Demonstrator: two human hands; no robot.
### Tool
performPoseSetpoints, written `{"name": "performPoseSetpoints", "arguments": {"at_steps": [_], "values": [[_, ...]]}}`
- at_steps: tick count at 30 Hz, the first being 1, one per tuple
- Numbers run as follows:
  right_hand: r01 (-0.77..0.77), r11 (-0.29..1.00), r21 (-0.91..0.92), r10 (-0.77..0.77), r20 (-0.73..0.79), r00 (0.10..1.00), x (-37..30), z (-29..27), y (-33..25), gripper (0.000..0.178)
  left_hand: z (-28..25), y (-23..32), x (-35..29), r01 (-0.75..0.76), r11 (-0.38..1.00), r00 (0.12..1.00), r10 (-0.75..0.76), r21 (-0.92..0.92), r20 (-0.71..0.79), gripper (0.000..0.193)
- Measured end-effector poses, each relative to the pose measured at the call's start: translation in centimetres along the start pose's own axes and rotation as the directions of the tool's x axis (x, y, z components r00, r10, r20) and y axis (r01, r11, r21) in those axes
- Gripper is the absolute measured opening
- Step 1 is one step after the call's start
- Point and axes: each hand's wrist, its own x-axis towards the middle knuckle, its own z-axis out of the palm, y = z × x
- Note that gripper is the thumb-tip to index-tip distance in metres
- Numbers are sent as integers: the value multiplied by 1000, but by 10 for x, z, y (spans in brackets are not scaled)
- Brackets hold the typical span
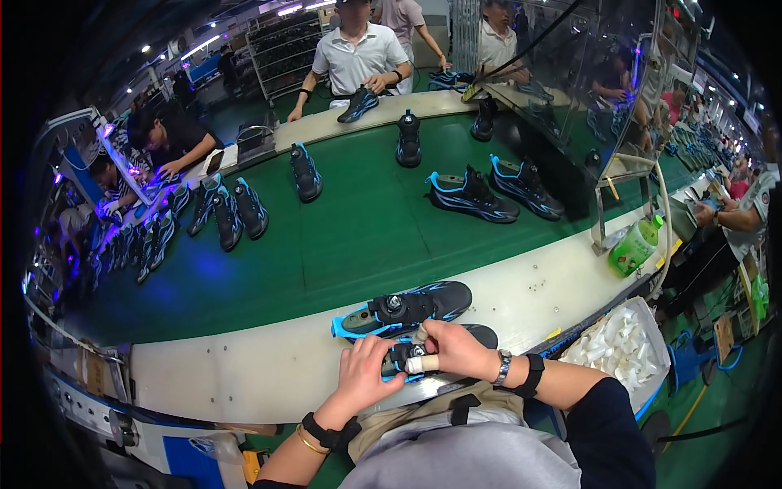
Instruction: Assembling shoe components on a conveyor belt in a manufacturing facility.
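In front of my body a black and blue sneaker (483,336) lies on the pale bench ledge, its toe to the right. My left hand (366,376) is closed around its collar and heel end. My right hand (458,350), with pale wraps on the fingers, grips the shoe's upper by the round lacing dial. The hands hide much of this shoe. Just beyond it, touching or nearly so, rests a second black sneaker (444,300) with a blue heel edge and a dial on its tongue. Neither hand is on that one.
Past the pale ledge (244,371) runs a green conveyor belt (342,269) carrying several similar sneakers (472,196). A green bottle (637,246) stands by a metal frame at the right. Below it is a box of white crumpled pieces (623,346). Co-workers (362,53) stand across the belt.
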Motion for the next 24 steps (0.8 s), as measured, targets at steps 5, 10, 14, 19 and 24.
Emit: {"name": "performPoseSetpoints", "arguments": {"at_steps": [5,10,14,19,24], "values": [[397,915,71,-403,123,907,8,-28,7,39,0,0,-1,-2,1000,1000,3,2,-3,57],[37,999,2,-37,25,999,2,-5,-3,32,1,0,-1,8,1000,1000,-7,26,-5,57],[440,896,59,-443,157,883,11,-30,5,33,-4,3,-2,11,1000,1000,-11,1,8,57],[152,988,33,-154,47,987,4,-9,4,34,-10,10,2,-45,998,999,44,-35,-25,65],[342,935,92,-353,161,922,14,-28,3,35,-1,6,0,28,998,998,-31,59,46,82]]}}
